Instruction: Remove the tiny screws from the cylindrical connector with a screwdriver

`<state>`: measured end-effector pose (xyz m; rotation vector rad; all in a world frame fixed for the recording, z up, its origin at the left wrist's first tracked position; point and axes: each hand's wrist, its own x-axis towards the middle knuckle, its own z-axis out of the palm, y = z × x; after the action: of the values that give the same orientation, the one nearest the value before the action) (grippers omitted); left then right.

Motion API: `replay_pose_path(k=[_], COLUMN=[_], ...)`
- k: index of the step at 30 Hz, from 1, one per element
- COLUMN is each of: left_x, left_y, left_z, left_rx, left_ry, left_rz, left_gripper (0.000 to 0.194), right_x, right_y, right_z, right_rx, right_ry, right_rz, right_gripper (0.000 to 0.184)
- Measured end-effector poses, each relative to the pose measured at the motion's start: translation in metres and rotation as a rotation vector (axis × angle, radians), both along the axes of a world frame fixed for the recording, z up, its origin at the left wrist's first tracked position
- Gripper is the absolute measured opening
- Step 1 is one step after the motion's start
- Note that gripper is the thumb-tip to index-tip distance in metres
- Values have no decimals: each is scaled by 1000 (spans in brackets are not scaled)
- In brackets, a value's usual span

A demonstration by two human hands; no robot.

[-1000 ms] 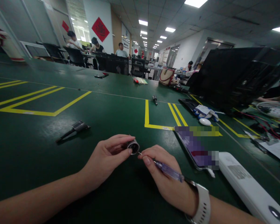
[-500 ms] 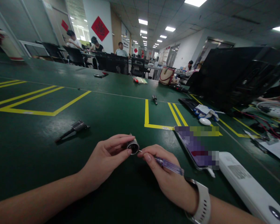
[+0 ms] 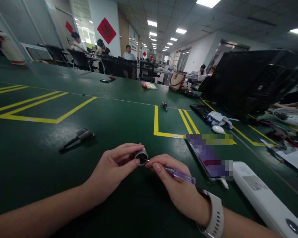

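Note:
Between the thumb and fingers of my left hand (image 3: 114, 167) is a small round metal connector shell (image 3: 141, 156), its open end turned toward my right hand. My right hand (image 3: 175, 181) grips a screwdriver with a clear purple handle (image 3: 181, 175). The thin shaft reaches into the shell's open mouth; where its tip touches inside is too small to tell. To the left of my hands lies a dark cylindrical connector with a long tail (image 3: 78, 138). A smaller metal connector (image 3: 164, 105) rests farther back on the table.
On the green table (image 3: 119, 119) are yellow tape lines. A phone (image 3: 206, 158) and a long white device (image 3: 265, 198) lie to my right. Beyond them are gloves (image 3: 219, 119), a white oval object (image 3: 218, 129) and a large black case (image 3: 250, 82). People sit in the background.
The screwdriver shaft has moved slightly left, from the shell's rim into its opening. The shell has shifted and tilted a little. Both hands keep their holds.

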<state>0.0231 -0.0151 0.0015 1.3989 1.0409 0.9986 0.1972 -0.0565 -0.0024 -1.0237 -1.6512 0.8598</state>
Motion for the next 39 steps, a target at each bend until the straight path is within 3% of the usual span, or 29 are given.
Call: replay_pose_path(k=[7, 14, 21, 28, 39], left_x=[0, 1, 4, 5, 7], left_y=[-1, 1, -2, -2, -2], left_z=[2, 0, 2, 2, 5], left_rx=[13, 10, 6, 26, 25], left_ry=[10, -9, 4, 8, -12], left_rz=[24, 36, 66, 71, 81], left_gripper=[28, 27, 25, 24, 22], right_x=[0, -1, -2, -1, -4], right_y=[-2, -5, -8, -9, -9], right_z=[4, 1, -2, -4, 0], right_rx=[32, 232, 332, 348, 413], right_ry=[-28, -96, -196, -248, -372], right_rz=[2, 15, 30, 44, 34], right_gripper=[17, 22, 26, 32, 25])
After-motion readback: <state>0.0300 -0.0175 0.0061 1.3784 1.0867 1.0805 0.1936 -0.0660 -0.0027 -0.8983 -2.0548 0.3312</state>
